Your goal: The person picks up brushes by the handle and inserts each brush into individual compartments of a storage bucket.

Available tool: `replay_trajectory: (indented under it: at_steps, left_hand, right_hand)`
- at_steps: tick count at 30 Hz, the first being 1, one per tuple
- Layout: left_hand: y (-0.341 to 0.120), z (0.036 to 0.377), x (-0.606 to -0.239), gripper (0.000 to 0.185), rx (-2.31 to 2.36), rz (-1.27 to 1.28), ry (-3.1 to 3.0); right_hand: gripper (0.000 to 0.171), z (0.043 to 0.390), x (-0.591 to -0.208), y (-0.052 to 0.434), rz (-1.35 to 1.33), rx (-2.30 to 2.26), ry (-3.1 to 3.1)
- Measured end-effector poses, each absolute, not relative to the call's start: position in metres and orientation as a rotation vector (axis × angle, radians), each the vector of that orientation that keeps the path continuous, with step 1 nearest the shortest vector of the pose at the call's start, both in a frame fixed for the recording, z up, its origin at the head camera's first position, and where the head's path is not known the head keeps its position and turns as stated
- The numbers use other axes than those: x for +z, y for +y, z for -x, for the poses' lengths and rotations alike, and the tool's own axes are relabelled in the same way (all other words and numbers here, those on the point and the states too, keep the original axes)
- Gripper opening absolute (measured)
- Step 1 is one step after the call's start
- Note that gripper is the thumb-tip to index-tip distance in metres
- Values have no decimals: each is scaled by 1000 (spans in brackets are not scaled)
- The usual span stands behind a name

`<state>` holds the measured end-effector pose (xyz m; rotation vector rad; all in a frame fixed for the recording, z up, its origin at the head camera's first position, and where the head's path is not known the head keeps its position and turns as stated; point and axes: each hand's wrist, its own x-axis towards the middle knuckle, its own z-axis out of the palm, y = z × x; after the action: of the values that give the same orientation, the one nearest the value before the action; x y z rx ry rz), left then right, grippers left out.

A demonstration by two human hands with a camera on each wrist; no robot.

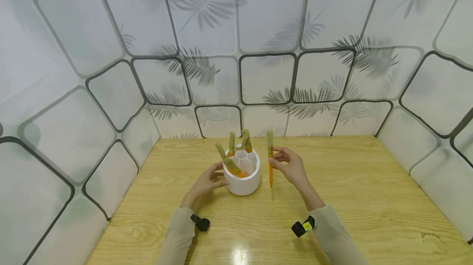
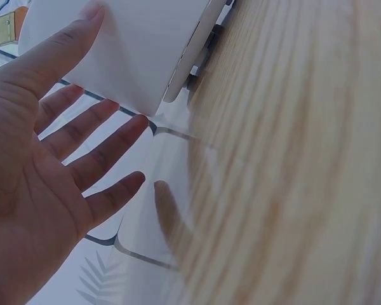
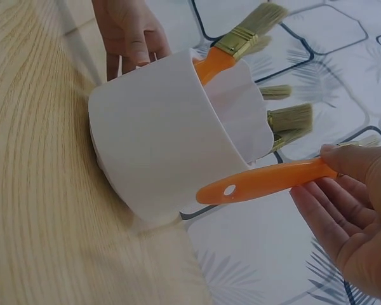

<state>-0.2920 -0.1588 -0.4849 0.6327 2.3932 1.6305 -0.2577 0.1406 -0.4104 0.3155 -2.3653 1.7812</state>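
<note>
A white round holder (image 1: pixel 242 185) with compartments stands on the table, and several paintbrushes lean in it, bristles up. My left hand (image 1: pixel 207 182) is at its left side. In the left wrist view that hand's thumb (image 2: pixel 63 47) touches the holder's wall, while the other fingers spread loosely beside it. To the right of the holder, my right hand (image 1: pixel 291 167) pinches a paintbrush (image 1: pixel 271 170) between thumb and fingertips. This brush is upright, bristles up, its orange handle pointing down. The right wrist view shows a hole near the end of the orange handle (image 3: pixel 267 182).
The wooden table (image 1: pixel 354 191) reaches back to a patterned wall covering (image 1: pixel 267 78) with dark outlines and leaf prints. The same covering runs along both sides. Each wrist wears a small black camera, such as the left one (image 1: pixel 200 222).
</note>
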Motion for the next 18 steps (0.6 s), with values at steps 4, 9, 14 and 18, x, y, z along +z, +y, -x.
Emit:
replay_trajectory:
  at_steps: [4,9,14,18]
  left_hand:
    - [-161,300,-500,74,1642,-631,2414]
    - [-163,307,-510,76,1623,-622,2445]
    - [-164,307,-510,75,1630,-620,2436]
    - [-163,308,-510,73,1641,-626,2423]
  right_hand:
    - [40,256,-407,139,-309,1772,-2355]
    - [39,257,-406,137,-317,1781,-2326]
    - [37,255,-402,134,-303,1759,-2321]
    - [37,257,-402,134,-308,1757,-2301]
